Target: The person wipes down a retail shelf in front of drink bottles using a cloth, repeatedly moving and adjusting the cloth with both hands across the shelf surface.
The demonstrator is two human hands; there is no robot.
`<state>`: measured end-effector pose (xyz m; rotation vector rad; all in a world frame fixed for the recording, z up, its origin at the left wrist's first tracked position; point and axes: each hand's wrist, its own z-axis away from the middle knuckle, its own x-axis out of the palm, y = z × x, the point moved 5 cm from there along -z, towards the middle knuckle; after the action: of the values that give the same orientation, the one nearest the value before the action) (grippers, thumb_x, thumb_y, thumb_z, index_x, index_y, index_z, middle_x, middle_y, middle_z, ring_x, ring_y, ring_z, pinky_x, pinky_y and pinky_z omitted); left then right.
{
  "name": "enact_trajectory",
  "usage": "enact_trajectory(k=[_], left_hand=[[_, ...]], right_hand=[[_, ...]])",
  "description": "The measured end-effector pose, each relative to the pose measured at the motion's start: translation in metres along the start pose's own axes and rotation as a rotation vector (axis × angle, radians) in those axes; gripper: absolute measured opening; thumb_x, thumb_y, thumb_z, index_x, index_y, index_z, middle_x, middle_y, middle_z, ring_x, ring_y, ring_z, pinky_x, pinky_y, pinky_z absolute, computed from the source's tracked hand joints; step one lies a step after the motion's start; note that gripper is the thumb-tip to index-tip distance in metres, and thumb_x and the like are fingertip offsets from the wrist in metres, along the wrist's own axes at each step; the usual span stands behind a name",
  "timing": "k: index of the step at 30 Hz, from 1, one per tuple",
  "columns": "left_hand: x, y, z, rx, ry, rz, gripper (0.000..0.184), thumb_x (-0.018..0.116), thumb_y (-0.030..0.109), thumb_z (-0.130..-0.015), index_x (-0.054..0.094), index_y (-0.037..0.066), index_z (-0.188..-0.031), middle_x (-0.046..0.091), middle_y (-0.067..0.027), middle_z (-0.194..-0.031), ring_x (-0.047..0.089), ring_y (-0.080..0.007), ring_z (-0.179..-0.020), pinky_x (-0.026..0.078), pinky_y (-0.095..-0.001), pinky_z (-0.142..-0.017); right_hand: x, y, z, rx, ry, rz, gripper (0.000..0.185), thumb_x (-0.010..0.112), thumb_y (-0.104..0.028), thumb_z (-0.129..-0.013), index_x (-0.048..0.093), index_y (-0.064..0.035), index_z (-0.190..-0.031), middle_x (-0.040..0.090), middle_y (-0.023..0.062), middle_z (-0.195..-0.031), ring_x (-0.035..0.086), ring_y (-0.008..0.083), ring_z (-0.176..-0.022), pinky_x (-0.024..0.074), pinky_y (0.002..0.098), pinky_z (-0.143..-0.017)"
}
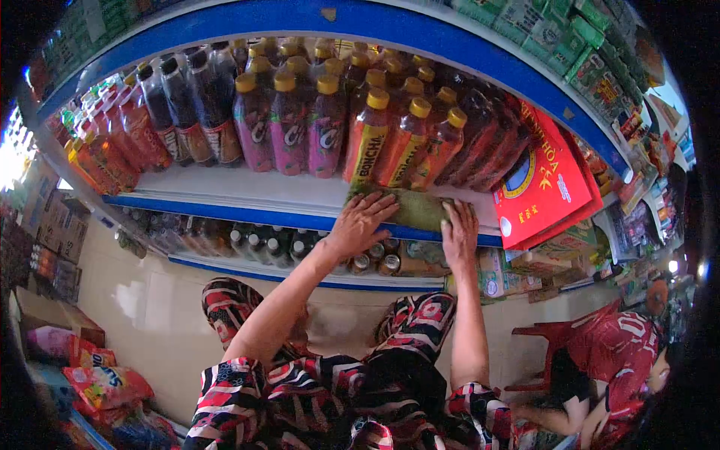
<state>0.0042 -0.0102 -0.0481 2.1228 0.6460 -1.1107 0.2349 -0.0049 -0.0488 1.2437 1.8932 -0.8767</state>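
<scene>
Take the green cloth (421, 210) as the reference; all positions below are given from it. We locate the cloth on the front part of the white shelf (247, 187), lying along the blue edge strip (172, 210).

Left hand: we rest our left hand (364, 219) palm down over the left end of the cloth, with the fingers spread apart and laid flat on the fabric. Right hand: we set our right hand (459, 229) on the right end of the cloth, with the fingers close together. We cannot tell whether they clamp the fabric or only press on it. The middle of the cloth shows between the two hands.

Directly behind the cloth, we find upright yellow-capped bottles with BONCHA labels (397, 150). To the left of these, farther back from the cloth, stand bottles with purple labels (289, 139); farther left still are dark bottles (199, 112). To the right of the cloth, beyond the right hand, we note a red package (540, 184), tilted. Below the cloth, a lower shelf (341, 280) carries dark bottles with pale caps (259, 246). Well apart from the cloth, to the lower right, a person in a red shirt (619, 345) is beside a red chair (541, 349).
</scene>
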Motion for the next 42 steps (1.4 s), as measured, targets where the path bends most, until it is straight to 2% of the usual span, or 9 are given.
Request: enact_trajectory(k=[3, 10, 14, 17, 20, 25, 30, 35, 42], left_hand=[[-0.008, -0.005, 0.006, 0.005, -0.007, 0.014, 0.058, 0.06, 0.03, -0.084, 0.041, 0.014, -0.137, 0.04, -0.0064, -0.142, 0.036, -0.028, -0.13, 0.027, -0.0463, -0.108], [-0.001, -0.005, 0.007, -0.001, 0.059, -0.003, 0.062, 0.063, 0.033, -0.08, 0.042, 0.014, -0.135, 0.04, -0.0068, -0.141, 0.036, -0.028, -0.131, 0.024, -0.0471, -0.109], [0.003, -0.002, 0.008, -0.01, 0.088, -0.043, 0.069, 0.068, 0.034, -0.074, 0.043, 0.009, -0.134, 0.04, -0.0094, -0.141, 0.035, -0.0306, -0.131, 0.023, -0.0477, -0.109], [0.006, -0.005, 0.011, -0.01, 0.076, -0.073, 0.072, 0.07, 0.034, -0.071, 0.044, 0.004, -0.131, 0.04, -0.0115, -0.141, 0.034, -0.0322, -0.131, 0.022, -0.0476, -0.11], [0.003, -0.008, 0.014, -0.018, 0.061, -0.077, 0.072, 0.072, 0.032, -0.07, 0.044, 0.002, -0.129, 0.039, -0.0127, -0.141, 0.033, -0.0326, -0.132, 0.022, -0.0477, -0.11], [-0.003, -0.01, 0.016, 0.001, 0.052, -0.063, 0.071, 0.07, 0.031, -0.073, 0.043, 0.004, -0.132, 0.039, -0.0121, -0.141, 0.033, -0.0314, -0.132, 0.023, -0.0478, -0.11], [-0.025, -0.024, 0.033, -0.068, 0.015, -0.033, 0.068, 0.067, 0.029, -0.077, 0.04, 0.012, -0.137, 0.039, -0.0096, -0.142, 0.033, -0.0302, -0.133, 0.023, -0.0473, -0.11], [-0.036, -0.043, 0.051, -0.08, 0.028, -0.069, 0.068, 0.066, 0.028, -0.079, 0.037, 0.016, -0.139, 0.038, -0.0075, -0.143, 0.033, -0.0295, -0.133, 0.023, -0.0472, -0.11], [-0.036, -0.04, 0.05, -0.099, 0.044, -0.06, 0.066, 0.064, 0.027, -0.081, 0.036, 0.016, -0.14, 0.037, -0.006, -0.144, 0.033, -0.0294, -0.133, 0.022, -0.0467, -0.11]], right_hand=[[-0.007, 0.004, 0.001, 0.012, 0.018, -0.014, 0.038, 0.052, -0.019, -0.087, 0.052, -0.0137, -0.125, 0.046, 0.0126, -0.135, 0.038, 0.0311, -0.127, 0.0246, 0.0469, -0.107], [0.009, -0.009, 0.0, 0.102, 0.093, 0.131, 0.037, 0.055, -0.02, -0.085, 0.054, -0.0123, -0.122, 0.048, 0.0135, -0.132, 0.039, 0.0316, -0.126, 0.0239, 0.0469, -0.108], [0.024, -0.055, -0.004, -0.012, 0.111, 0.072, 0.045, 0.054, -0.02, -0.084, 0.051, 0.0, -0.123, 0.047, 0.0187, -0.133, 0.038, 0.0354, -0.125, 0.0238, 0.049, -0.108], [0.037, -0.095, -0.004, 0.033, 0.107, -0.103, 0.048, 0.051, -0.021, -0.086, 0.046, 0.0014, -0.128, 0.047, 0.0214, -0.13, 0.04, 0.0352, -0.125, 0.023, 0.0489, -0.107], [0.033, -0.103, -0.005, 0.043, 0.108, -0.139, 0.045, 0.048, -0.019, -0.088, 0.045, 0.0026, -0.127, 0.048, 0.0206, -0.128, 0.041, 0.0358, -0.122, 0.0247, 0.0466, -0.107], [0.033, -0.093, 0.001, -0.077, 0.043, -0.099, 0.047, 0.052, -0.021, -0.086, 0.047, 0.0001, -0.127, 0.045, 0.0179, -0.134, 0.038, 0.0345, -0.126, 0.0224, 0.0501, -0.107], [0.02, -0.072, 0.001, -0.19, 0.018, -0.067, 0.048, 0.056, -0.02, -0.083, 0.047, -0.0026, -0.128, 0.045, 0.0173, -0.135, 0.036, 0.0337, -0.128, 0.0229, 0.0497, -0.107], [0.009, -0.06, 0.003, -0.096, 0.032, -0.059, 0.047, 0.058, -0.017, -0.082, 0.049, -0.0137, -0.128, 0.041, 0.0116, -0.139, 0.036, 0.0314, -0.129, 0.0223, 0.0492, -0.108], [0.013, -0.063, 0.002, -0.044, 0.019, -0.018, 0.046, 0.058, -0.016, -0.083, 0.049, -0.0124, -0.128, 0.04, 0.0115, -0.14, 0.034, 0.0312, -0.13, 0.0208, 0.0494, -0.109]])
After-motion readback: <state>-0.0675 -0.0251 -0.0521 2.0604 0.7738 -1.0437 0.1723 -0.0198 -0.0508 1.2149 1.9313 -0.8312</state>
